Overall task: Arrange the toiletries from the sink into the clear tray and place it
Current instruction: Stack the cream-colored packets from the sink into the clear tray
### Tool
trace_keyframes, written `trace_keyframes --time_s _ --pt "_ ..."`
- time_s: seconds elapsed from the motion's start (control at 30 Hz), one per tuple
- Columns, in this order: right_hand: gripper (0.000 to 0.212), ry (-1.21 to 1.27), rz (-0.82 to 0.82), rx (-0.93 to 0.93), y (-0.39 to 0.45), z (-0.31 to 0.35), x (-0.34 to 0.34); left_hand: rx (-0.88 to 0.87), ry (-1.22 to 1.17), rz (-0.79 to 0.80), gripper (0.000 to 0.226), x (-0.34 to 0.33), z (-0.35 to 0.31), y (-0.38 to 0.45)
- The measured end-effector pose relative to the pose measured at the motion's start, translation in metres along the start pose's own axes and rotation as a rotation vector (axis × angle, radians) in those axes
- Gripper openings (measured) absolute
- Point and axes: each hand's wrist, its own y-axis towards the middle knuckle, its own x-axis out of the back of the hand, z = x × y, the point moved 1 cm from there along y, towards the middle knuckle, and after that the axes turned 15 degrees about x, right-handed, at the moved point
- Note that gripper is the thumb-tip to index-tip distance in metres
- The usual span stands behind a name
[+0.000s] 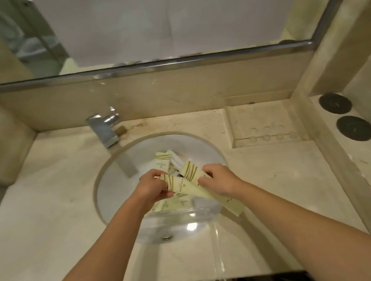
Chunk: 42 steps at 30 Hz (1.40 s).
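- Nearest, at six o'clock, the clear tray [215, 254] straddles the counter edge and the sink's [119, 184] near rim.
- Left hand [149, 187] pinches a cream toiletry packet [181, 185] over the basin.
- Right hand [220, 178] at one o'clock of it, fingers curled on a second striped packet [192, 170].
- More packets [162, 161] lie in the basin beyond.
- Faucet [105, 129] at eleven o'clock; a second clear tray [264, 120] at two o'clock.

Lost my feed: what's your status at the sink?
Both grips on packets: left hand, right hand. Clear tray empty. Faucet clear.
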Motion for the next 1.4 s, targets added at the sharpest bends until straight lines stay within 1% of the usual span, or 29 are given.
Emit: trace_keyframes --time_s 0.07,0.17,0.27,0.4,0.53,0.6,0.7,0.9,1.03,1.13,1.27,1.4 --pt "0.025 -0.025 0.076 0.023 0.004 0.011 -0.021 -0.043 0.107 -0.103 0.025 0.023 0.014 -0.005" --pt "0.020 -0.070 0.180 0.065 0.003 0.018 -0.051 -0.079 0.251 -0.177 0.022 0.051 0.038 -0.014" --pt "0.020 -0.093 0.261 0.106 -0.003 0.022 -0.074 -0.087 0.383 -0.202 0.021 0.071 0.062 -0.021" --pt "0.030 -0.122 0.344 0.129 -0.013 0.021 -0.099 -0.096 0.572 -0.207 0.017 0.086 0.088 -0.023" --pt "0.031 -0.145 0.355 0.090 -0.022 0.015 -0.116 -0.151 0.711 -0.216 0.018 0.090 0.103 -0.022" --pt "0.031 -0.150 0.355 0.082 -0.026 0.012 -0.121 -0.193 0.801 -0.211 0.025 0.091 0.107 -0.022" --pt "0.030 -0.181 0.350 0.064 -0.030 0.009 -0.125 -0.237 0.971 -0.162 0.037 0.089 0.113 -0.024" --pt "0.032 -0.204 0.372 0.037 -0.038 0.004 -0.131 -0.226 1.187 -0.069 0.036 0.088 0.128 -0.018" --pt "0.017 -0.204 0.417 0.000 -0.042 0.000 -0.136 -0.258 1.346 -0.021 0.035 0.084 0.125 -0.019" --pt "0.011 -0.199 0.408 -0.018 -0.042 -0.003 -0.138 -0.293 1.442 0.007 0.033 0.084 0.123 -0.022" --pt "0.030 -0.189 0.337 -0.022 -0.044 0.003 -0.142 -0.370 1.609 0.053 0.024 0.084 0.127 -0.025" --pt "0.031 -0.194 0.320 -0.022 -0.047 0.005 -0.148 -0.476 1.735 0.061 0.025 0.082 0.132 -0.026"
